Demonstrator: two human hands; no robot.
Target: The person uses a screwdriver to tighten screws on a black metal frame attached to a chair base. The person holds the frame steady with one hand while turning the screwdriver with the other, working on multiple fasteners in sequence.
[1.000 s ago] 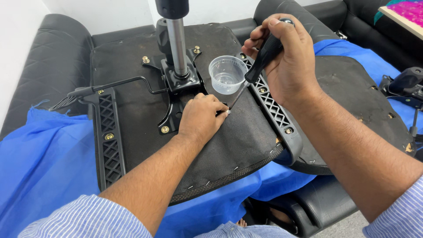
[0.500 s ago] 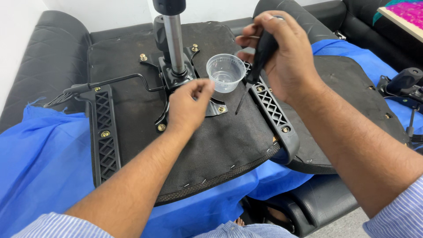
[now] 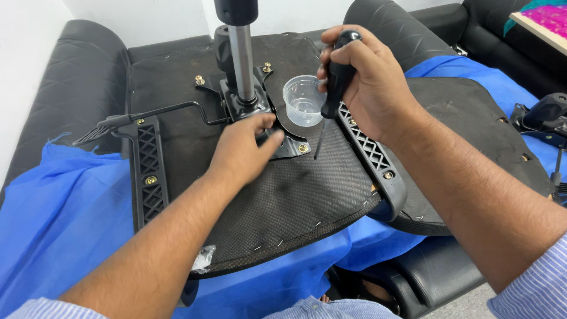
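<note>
An upturned office chair seat (image 3: 307, 195) with a black fabric underside lies across a black sofa. A metal mechanism plate (image 3: 283, 145) with a gas cylinder column (image 3: 241, 53) is bolted at its middle. My left hand (image 3: 243, 147) rests flat on the plate, fingers spread, holding nothing. My right hand (image 3: 369, 82) grips a black-handled screwdriver (image 3: 335, 80), tip pointing down near a brass bolt (image 3: 302, 148). A small clear plastic cup (image 3: 302, 100) stands on the seat beside the screwdriver.
Black plastic armrest brackets sit at the left (image 3: 147, 171) and right (image 3: 372, 153) of the seat. A lever rod (image 3: 153, 113) sticks out leftward. Blue cloth (image 3: 53, 218) covers the sofa. A second seat pad (image 3: 472, 130) and a chair part (image 3: 546, 115) lie at right.
My left hand has moved up from the fabric onto the metal plate. My right hand with the screwdriver has shifted slightly left, toward the cup.
</note>
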